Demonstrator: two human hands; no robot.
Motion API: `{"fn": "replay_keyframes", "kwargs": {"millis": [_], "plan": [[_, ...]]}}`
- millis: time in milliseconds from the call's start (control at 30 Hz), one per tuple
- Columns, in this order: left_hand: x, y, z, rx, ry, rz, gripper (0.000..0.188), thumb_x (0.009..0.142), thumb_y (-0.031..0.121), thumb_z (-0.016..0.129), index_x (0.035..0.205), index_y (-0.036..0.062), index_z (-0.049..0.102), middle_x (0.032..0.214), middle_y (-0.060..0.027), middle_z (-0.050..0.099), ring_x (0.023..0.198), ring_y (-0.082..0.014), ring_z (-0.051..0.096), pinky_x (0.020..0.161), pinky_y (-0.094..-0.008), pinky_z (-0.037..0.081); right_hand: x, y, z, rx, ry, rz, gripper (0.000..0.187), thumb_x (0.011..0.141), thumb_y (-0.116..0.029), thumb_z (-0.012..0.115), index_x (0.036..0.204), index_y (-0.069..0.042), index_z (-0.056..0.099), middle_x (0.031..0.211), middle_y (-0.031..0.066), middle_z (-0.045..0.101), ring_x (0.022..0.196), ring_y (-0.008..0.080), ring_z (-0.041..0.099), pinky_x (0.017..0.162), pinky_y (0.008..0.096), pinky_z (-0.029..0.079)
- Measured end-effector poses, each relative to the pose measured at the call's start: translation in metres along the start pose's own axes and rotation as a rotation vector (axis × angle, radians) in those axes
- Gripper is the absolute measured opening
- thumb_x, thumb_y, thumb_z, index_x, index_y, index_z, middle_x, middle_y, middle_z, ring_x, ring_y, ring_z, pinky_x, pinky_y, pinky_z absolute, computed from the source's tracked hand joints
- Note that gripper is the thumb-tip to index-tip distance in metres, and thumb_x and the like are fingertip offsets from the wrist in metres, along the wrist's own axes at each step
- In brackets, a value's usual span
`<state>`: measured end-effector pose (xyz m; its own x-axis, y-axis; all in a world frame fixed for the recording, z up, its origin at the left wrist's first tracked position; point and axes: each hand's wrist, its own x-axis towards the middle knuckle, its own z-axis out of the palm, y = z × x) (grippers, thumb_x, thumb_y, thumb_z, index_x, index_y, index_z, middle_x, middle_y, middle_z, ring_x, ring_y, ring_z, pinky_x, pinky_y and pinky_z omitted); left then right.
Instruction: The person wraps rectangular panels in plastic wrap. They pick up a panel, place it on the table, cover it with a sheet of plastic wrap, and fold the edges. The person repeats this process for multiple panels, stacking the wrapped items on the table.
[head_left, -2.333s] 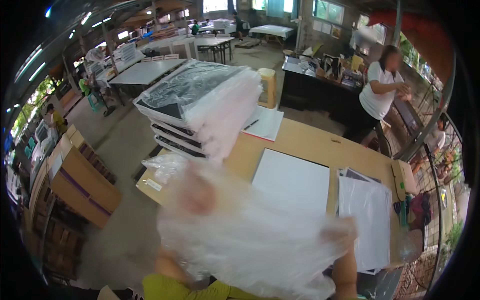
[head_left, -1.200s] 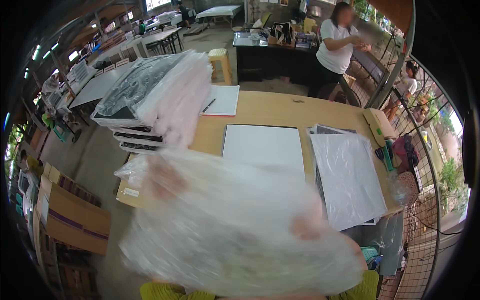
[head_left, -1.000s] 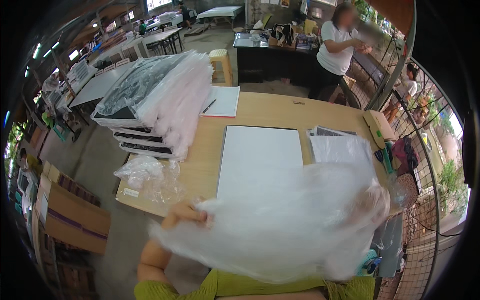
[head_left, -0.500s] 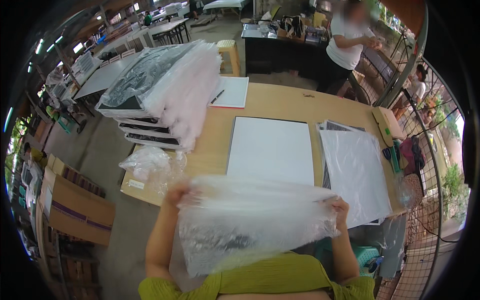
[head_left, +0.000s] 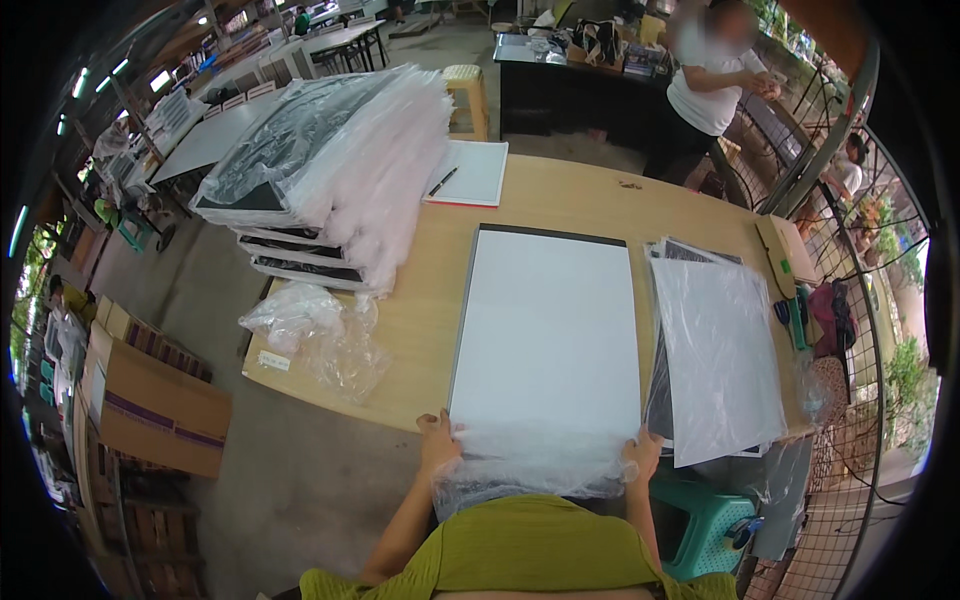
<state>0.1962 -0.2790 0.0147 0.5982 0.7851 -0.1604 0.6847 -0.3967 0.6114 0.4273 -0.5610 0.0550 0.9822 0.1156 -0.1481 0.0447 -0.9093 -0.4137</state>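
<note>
A large white board [head_left: 550,330] with a dark strip along its far edge lies flat on the wooden table, its near end reaching the table's front edge. A transparent plastic bag [head_left: 540,468] is bunched over that near end. My left hand [head_left: 438,442] pinches the bag at the board's near left corner. At the near right corner, my right hand [head_left: 643,455] grips the bag's other side. How far the bag reaches under the board is hidden.
Plastic-wrapped dark boards [head_left: 310,170] are stacked at left, beside crumpled plastic [head_left: 310,320]. Wrapped sheets [head_left: 715,350] lie at right, near scissors [head_left: 782,310]. A notepad with a pen [head_left: 480,172] is behind. A green stool [head_left: 705,530] stands below. A person [head_left: 705,90] stands beyond the table.
Both hands have lowered the plastic bag and drawn it over the board's near end. The hands are closer together, and the board extends nearer to me.
</note>
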Motion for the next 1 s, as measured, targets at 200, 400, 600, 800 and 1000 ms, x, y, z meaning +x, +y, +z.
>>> {"fn": "replay_keyframes", "kwargs": {"millis": [200,400,600,800,1000], "plan": [[-0.014,0.03,-0.046,-0.128,-0.204,0.128,0.068,0.071,-0.002,0.052,0.136,0.0026,0.033,0.104,-0.0216,0.055,0.095,-0.0369,0.057,0.079,-0.0328,0.048,0.002,0.034,-0.021,0.447,-0.047,-0.206,0.05,0.067,-0.008,0.057,0.116,-0.002,0.057,0.096,0.0151,0.062,0.083,0.026,0.062,0.075,0.0349,0.048],[-0.007,0.065,-0.103,-1.013,-0.322,0.188,0.089,0.064,-0.001,0.054,0.144,0.0088,0.015,0.137,-0.0219,0.036,0.121,-0.0303,0.044,0.091,-0.0332,0.042,0.016,0.047,-0.075,1.427,-0.673,0.386,0.047,0.075,-0.012,0.053,0.121,0.0,0.05,0.106,0.0155,0.06,0.09,0.0234,0.06,0.078,0.0333,0.05],[0.028,0.109,-0.149,-1.442,-0.282,0.612,0.074,0.076,0.027,0.062,0.138,0.0036,0.03,0.146,-0.018,0.019,0.127,-0.0248,0.034,0.102,-0.0323,0.031,0.013,-0.053,-0.127,1.636,-0.226,-0.311,0.039,0.076,-0.017,0.063,0.111,-0.001,0.054,0.103,0.0133,0.06,0.098,0.028,0.059,0.088,0.0398,0.047],[0.073,0.188,-0.257,-1.076,0.24,0.64,0.054,0.085,0.031,0.056,0.13,0.0029,0.043,0.139,-0.0175,0.031,0.119,-0.0212,0.041,0.093,-0.0304,0.041,0.075,-0.09,-0.156,1.546,0.056,-1.071,0.032,0.081,-0.022,0.067,0.1,0.001,0.057,0.099,0.0107,0.061,0.092,0.0218,0.059,0.084,0.0337,0.047],[0.107,0.178,-0.3,-1.096,0.349,0.583,0.045,0.09,0.026,0.049,0.123,-0.0036,0.044,0.113,-0.0139,0.051,0.097,-0.0196,0.053,0.078,-0.0318,0.05,0.095,-0.149,-0.23,1.499,0.276,-0.83,0.028,0.086,-0.014,0.062,0.107,0.002,0.056,0.102,0.0079,0.061,0.091,0.0154,0.057,0.083,0.0282,0.044]]}}
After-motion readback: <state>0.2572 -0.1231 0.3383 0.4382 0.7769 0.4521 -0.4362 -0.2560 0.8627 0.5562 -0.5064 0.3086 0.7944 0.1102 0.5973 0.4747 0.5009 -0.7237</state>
